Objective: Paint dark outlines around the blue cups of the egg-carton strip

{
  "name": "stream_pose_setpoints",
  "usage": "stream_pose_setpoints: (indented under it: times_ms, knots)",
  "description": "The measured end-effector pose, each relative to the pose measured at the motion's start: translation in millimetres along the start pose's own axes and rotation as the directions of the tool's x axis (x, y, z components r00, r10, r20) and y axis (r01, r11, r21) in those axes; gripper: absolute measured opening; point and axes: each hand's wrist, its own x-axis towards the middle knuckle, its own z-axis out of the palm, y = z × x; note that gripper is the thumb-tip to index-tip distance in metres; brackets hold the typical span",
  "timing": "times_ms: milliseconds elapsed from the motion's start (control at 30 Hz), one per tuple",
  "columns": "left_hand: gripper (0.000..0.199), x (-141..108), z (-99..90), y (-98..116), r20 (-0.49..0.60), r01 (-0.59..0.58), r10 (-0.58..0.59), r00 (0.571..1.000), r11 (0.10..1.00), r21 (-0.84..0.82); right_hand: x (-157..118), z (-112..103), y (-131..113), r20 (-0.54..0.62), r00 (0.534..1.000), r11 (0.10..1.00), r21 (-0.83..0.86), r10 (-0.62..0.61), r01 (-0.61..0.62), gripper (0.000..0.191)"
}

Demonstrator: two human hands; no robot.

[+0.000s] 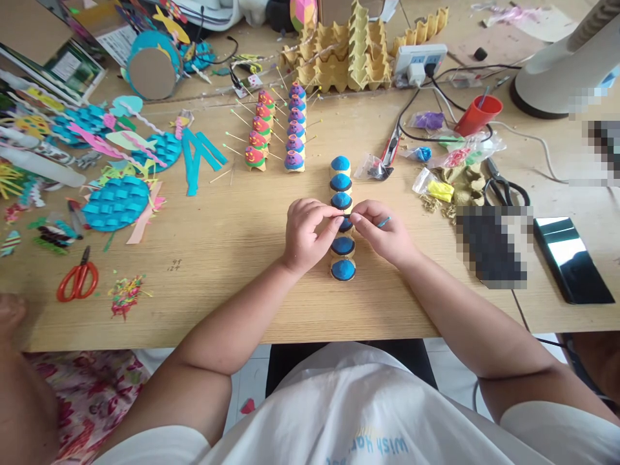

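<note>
While my head view looks down, my left hand (309, 234) and right hand (382, 236) pinch a thin dark strip (345, 216) between them, from nine and three o'clock, likely to hold it straight over the row of blue-topped cups (343, 268), which runs twelve to six. At eleven o'clock the purple-topped row (295, 143) stands apart, probably leaving me working room.

A thin dark strip (345, 216) is held over upright blue-topped cups (343, 268) in a row.
</note>
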Motion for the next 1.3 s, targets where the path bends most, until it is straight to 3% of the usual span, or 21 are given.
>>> stream_pose_setpoints:
  times_ms: [633, 967, 1100, 1300]
  knots:
    - [0.039, 3.6, -1.8, 1.1, -0.003, -0.037, 0.037, 0.999, 0.999, -0.036, -1.3, -1.1, -2.4, 0.028, 1.0, 0.997, -0.079, 0.009, -0.007, 0.066]
    - [0.047, 3.1, -3.8, 1.8, 0.013, 0.017, -0.015, 1.0, 0.99, -0.137, -1.4, -1.2, -2.6, 0.011, 0.999, 0.995, -0.081, 0.051, -0.05, 0.075]
    - [0.041, 2.1, -4.2, 1.3, 0.037, 0.045, -0.041, 0.998, 0.993, -0.114, -0.4, -2.0, -2.3, -0.007, 0.996, 0.996, -0.033, 0.088, -0.089, 0.075]
    - [0.021, 2.8, -0.8, 0.4, -0.004, -0.028, 0.027, 1.0, 0.998, -0.063, 1.2, -2.4, -0.6, 0.002, 0.996, 0.996, 0.0, 0.091, -0.091, 0.074]
